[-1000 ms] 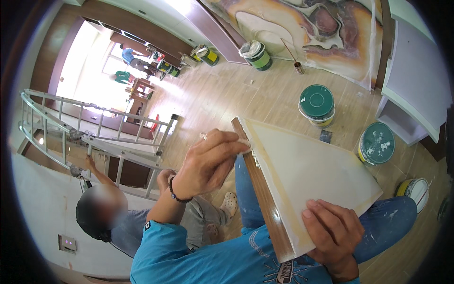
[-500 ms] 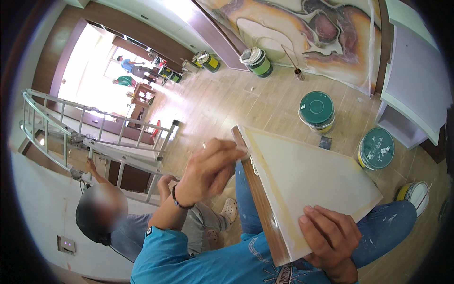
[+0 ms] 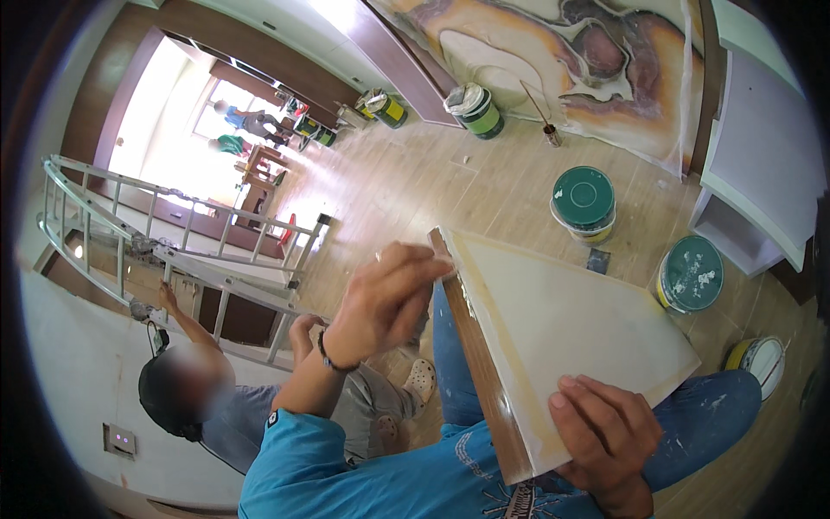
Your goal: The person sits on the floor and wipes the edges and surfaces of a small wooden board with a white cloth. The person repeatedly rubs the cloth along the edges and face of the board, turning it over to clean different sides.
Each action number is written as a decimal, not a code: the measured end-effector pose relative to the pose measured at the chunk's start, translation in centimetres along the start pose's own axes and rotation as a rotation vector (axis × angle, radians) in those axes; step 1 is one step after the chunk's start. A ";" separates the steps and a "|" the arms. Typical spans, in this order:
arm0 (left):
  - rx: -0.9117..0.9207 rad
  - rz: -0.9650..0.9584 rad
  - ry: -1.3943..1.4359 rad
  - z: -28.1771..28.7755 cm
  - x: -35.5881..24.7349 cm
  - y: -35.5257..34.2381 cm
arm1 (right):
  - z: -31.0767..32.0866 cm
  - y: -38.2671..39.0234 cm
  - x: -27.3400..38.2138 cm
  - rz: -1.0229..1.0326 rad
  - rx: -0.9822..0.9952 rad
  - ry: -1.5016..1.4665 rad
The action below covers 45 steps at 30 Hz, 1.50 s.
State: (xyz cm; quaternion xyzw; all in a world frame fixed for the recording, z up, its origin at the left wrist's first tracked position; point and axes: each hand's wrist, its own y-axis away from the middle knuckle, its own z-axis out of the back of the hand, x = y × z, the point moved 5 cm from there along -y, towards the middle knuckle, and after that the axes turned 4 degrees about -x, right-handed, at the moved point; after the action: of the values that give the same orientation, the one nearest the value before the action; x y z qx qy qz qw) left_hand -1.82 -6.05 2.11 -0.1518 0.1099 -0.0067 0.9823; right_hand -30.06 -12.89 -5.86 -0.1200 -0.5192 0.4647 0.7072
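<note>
A white, tapering board (image 3: 562, 320) rests across my blue-jeaned lap, with yellowish bands along its borders and a brown wood-look edge (image 3: 480, 372) on its left side. Whitish paste is smeared along the seam of that edge. My left hand (image 3: 380, 303) is at the far corner, fingertips pinched together against the edge; whatever they hold is too small to make out. My right hand (image 3: 605, 432) grips the board's near right side, its fingers lying on the white face while the thumb is hidden below.
Green-lidded buckets (image 3: 584, 197) stand on the tiled floor ahead and to the right, near a white cabinet (image 3: 752, 164). To my left, a person in a dark cap (image 3: 164, 394) sits close by an aluminium ladder (image 3: 216, 281). A marbled panel (image 3: 588, 69) leans at the back.
My left hand has shifted slightly at the far corner of the edge, its fingertips still pinched. My right hand keeps its grip on the board. The view has tilted a little.
</note>
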 end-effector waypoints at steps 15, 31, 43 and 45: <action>-0.012 -0.022 0.041 0.0 0.1 0.0 | 0.1 0.1 0.1 0.003 -0.014 0.029; -0.006 -0.027 0.047 -0.1 -0.5 0.4 | 0.3 0.4 0.0 -0.017 0.003 0.034; 0.034 -0.068 0.050 0.2 -1.8 0.7 | 0.3 0.5 -0.3 -0.026 0.006 0.029; 0.011 -0.031 0.018 0.1 -1.0 0.2 | 0.2 0.4 -0.2 -0.015 0.011 0.033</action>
State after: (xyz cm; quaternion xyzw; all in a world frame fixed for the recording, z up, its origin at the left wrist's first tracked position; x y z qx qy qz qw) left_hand -2.76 -5.84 2.32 -0.1480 0.1164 -0.0237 0.9818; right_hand -30.46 -12.85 -6.15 -0.1200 -0.5057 0.4601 0.7198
